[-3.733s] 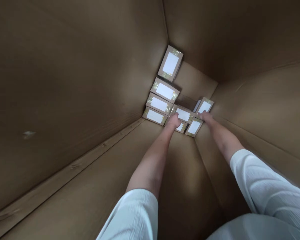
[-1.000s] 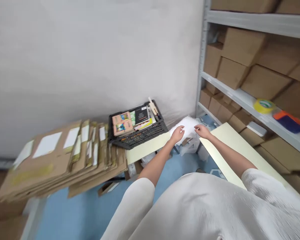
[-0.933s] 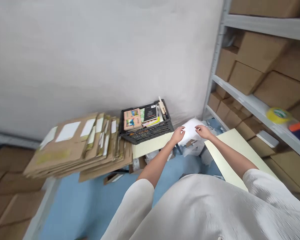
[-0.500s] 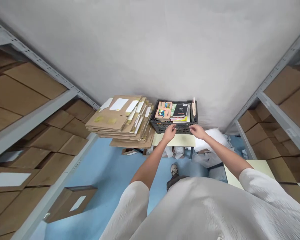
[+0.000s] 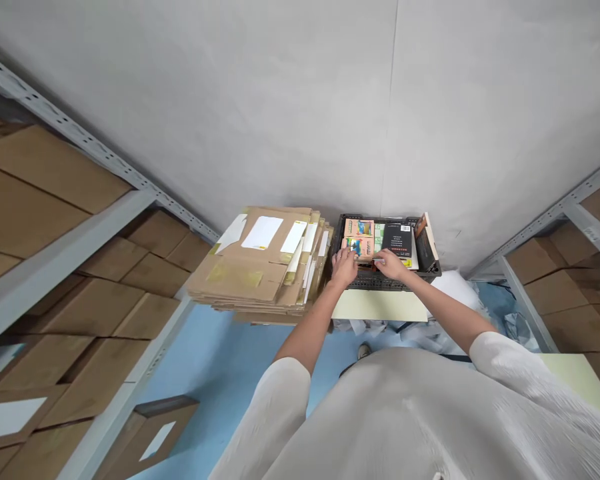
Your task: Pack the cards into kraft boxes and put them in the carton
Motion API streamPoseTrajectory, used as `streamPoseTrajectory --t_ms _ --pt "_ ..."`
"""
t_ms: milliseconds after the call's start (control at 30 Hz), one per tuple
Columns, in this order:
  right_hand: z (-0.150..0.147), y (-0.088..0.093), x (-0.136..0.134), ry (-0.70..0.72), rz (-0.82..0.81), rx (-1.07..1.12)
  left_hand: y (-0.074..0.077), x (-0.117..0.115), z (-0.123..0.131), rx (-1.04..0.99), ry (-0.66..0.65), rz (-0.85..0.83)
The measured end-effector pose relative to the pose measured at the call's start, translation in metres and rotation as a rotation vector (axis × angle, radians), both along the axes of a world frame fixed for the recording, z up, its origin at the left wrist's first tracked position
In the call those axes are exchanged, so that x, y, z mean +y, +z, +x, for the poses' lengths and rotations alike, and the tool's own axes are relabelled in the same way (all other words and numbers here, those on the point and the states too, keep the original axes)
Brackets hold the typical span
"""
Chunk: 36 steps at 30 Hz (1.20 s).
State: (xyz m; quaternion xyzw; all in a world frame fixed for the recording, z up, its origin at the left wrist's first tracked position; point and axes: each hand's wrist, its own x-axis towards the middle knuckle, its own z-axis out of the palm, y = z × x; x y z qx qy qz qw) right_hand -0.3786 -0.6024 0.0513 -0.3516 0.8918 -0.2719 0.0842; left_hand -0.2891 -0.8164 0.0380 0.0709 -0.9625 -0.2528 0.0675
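A black plastic crate [image 5: 435, 272] holds several books. On its left side lie peach-coloured books [image 5: 360, 229] with colourful cover pictures. To their right are a green-and-white book [image 5: 379, 233] and a black book [image 5: 397, 240] with a barcode label; a book [image 5: 429, 233] leans upright at the right wall. My left hand [image 5: 345, 268] is at the crate's near-left part, fingers slightly apart and resting against the nearer peach book. My right hand [image 5: 393, 265] reaches over the near rim, fingertips pinched at a thin edge among the books; what it grips is partly hidden.
Flattened cardboard boxes [image 5: 250, 267] with white labels are stacked left of the crate. The crate stands on a pale yellow table [image 5: 380, 307] against a grey wall [image 5: 300, 133]. Shelves with brown cartons [image 5: 85, 303] flank both sides. One carton [image 5: 153, 433] sits on the blue floor.
My hands have moved from the crate's near side up over its rim to the books inside. The view has shifted, so the crate appears closer and further right.
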Motion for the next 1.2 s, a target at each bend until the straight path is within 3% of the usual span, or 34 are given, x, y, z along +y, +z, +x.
streamPoseTrajectory --t_ms 233,533,733,900,1200 --pt "-0.025 -0.012 -0.048 0.008 0.163 0.047 -0.007 -0.018 -0.031 -0.083 -0.038 -0.02" --pt "-0.025 -0.027 -0.06 0.018 0.295 0.111 -0.018 -0.019 -0.032 -0.1 -0.064 -0.062" --pt "-0.02 -0.023 -0.063 0.017 0.346 0.145 -0.008 -0.026 -0.026 -0.104 -0.045 -0.124" --pt "-0.027 -0.016 -0.063 0.042 0.353 0.11 -0.002 -0.025 -0.023 -0.093 -0.044 -0.06" --pt "-0.021 0.009 -0.06 -0.046 0.169 0.169 0.026 -0.022 -0.02 0.096 -0.021 -0.058"
